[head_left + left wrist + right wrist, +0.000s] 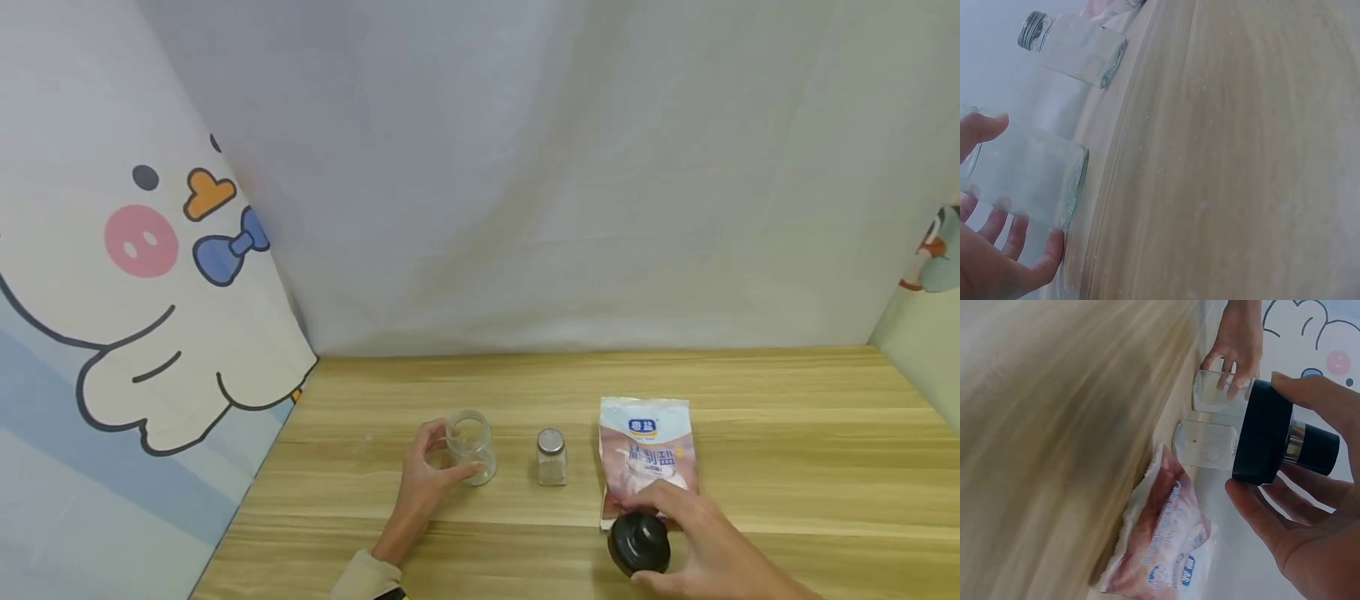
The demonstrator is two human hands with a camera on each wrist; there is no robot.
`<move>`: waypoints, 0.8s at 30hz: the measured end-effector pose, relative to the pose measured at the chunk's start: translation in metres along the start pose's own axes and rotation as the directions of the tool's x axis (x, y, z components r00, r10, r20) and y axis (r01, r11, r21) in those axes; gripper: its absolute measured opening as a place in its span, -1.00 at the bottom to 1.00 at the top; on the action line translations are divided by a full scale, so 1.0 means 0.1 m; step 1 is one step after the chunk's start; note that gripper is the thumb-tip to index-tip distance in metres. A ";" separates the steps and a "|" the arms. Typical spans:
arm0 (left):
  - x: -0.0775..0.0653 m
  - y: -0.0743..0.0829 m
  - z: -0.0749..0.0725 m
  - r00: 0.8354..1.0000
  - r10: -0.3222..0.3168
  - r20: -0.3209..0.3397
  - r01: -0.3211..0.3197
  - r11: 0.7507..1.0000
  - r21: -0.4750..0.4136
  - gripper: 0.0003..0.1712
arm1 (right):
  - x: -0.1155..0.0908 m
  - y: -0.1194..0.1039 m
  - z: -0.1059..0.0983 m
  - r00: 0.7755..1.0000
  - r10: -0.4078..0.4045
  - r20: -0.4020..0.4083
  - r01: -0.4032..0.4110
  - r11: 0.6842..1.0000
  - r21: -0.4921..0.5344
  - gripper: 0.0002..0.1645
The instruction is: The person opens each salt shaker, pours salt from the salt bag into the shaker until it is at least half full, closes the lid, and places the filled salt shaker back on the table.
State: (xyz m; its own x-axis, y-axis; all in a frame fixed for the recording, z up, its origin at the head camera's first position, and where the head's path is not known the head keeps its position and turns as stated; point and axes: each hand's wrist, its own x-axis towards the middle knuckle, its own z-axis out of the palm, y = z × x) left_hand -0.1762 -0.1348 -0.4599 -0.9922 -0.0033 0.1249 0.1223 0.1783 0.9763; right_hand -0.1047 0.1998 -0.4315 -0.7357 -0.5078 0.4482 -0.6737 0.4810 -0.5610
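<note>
Lid (639,543): black; band (1295,442): silver. Jar (477,446): clear, green-tinted. Shaker (552,469): clear; cap (551,442): silver. Bag (637,454): pink and white; logo (642,427): blue. Table (787,467): yellow-brown wood grain. Sleeve (367,577): beige. Rear curtain (562,183): plain grey-white. Side curtain (60,483): white cartoon bird (67,267), pink cheek (141,241), orange beak (206,197), blue bow (220,260).

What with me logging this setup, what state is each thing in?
Glass jar: upright, uncovered, no contents visible.
Small shaker: upright, capped; contents unclear.
Black lid: off the glass jar, held.
Packet: lying down, printed side up; whether sealed, cannot tell.
Left grip: curled around the glass jar.
Right grip: holding the black lid.
</note>
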 end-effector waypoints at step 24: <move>-0.04 0.08 0.05 0.999 -0.012 -0.046 0.014 0.998 0.062 -0.26 | -0.28 0.37 0.27 0.995 -0.088 0.040 0.094 0.982 -0.162 -0.25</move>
State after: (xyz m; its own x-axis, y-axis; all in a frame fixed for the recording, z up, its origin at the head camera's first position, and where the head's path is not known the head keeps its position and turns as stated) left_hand -0.1716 -0.1287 -0.4538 -0.9913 -0.0506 0.1216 0.1062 0.2392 0.9652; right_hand -0.1075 0.2127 -0.4832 -0.6700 -0.5767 0.4674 -0.7419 0.5405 -0.3968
